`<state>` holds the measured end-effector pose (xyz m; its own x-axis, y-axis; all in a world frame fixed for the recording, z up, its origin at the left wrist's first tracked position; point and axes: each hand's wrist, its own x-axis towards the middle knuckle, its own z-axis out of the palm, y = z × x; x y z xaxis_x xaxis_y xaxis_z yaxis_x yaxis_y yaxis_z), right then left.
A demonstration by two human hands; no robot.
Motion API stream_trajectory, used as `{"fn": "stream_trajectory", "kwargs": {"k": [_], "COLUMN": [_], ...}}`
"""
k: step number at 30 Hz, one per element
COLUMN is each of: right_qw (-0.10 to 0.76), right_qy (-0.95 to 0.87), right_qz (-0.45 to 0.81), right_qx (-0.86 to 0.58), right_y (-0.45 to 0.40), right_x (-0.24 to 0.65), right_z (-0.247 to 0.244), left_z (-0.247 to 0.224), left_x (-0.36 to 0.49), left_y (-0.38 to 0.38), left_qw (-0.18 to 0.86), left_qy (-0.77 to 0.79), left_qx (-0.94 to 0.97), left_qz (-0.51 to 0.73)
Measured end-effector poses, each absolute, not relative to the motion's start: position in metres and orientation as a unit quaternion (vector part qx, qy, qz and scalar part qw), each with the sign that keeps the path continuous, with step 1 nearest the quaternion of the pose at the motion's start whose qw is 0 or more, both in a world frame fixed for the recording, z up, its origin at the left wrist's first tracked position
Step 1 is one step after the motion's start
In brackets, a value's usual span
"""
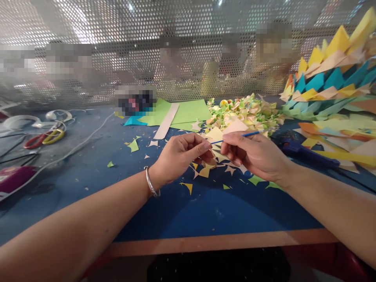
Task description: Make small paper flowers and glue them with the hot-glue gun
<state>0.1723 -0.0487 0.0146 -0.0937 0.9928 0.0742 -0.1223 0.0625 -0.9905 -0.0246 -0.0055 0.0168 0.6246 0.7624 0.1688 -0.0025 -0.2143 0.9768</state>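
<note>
My left hand and my right hand meet over the middle of the blue table. A thin blue stick runs between them, nearly level. My right thumb and fingers pinch it, and its back end sticks out past them. At its other end, my left thumb and forefinger close on the tip; whether a bit of paper sits there too, I cannot tell. Small paper cutoffs lie beneath both hands. Behind them is a heap of curled paper scraps.
Green paper sheets and a pale strip lie behind my left hand. Pointed folded-paper layers rise at right, near a purple-blue corded tool. Scissors, cables and a purple object are at left. Perforated metal stands behind.
</note>
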Motion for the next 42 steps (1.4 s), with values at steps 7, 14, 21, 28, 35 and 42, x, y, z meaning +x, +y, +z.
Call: {"fn": "stream_trajectory", "kwargs": {"k": [7, 14, 21, 28, 35, 42], "right_qw": [0.501, 0.490, 0.480, 0.459, 0.448, 0.443], "right_qy": [-0.529, -0.555, -0.604, -0.662, -0.680, -0.670], "right_qz": [0.535, 0.512, 0.449, 0.368, 0.338, 0.346], "right_qx": [-0.428, -0.436, -0.450, -0.465, -0.472, -0.485], "right_y": [-0.0508, -0.0507, -0.0534, -0.0560, -0.0542, -0.0508], "right_x": [0.1725, 0.1737, 0.1746, 0.1769, 0.1793, 0.1807], "right_z": [0.0153, 0.0138, 0.0162, 0.0174, 0.0184, 0.0165], "left_z": [0.0155, 0.0165, 0.0171, 0.0158, 0.0161, 0.0154], "left_x": [-0.0246, -0.0252, -0.0237, -0.0227, -0.0224, -0.0234], "left_y": [-0.0012, -0.0033, 0.0008, 0.0010, -0.0003, -0.0002], "left_qw": [0.547, 0.530, 0.482, 0.486, 0.474, 0.480], "left_qy": [0.287, 0.290, 0.339, 0.343, 0.348, 0.340], "left_qx": [0.693, 0.710, 0.697, 0.700, 0.703, 0.708], "left_qz": [0.371, 0.362, 0.408, 0.395, 0.399, 0.390]}}
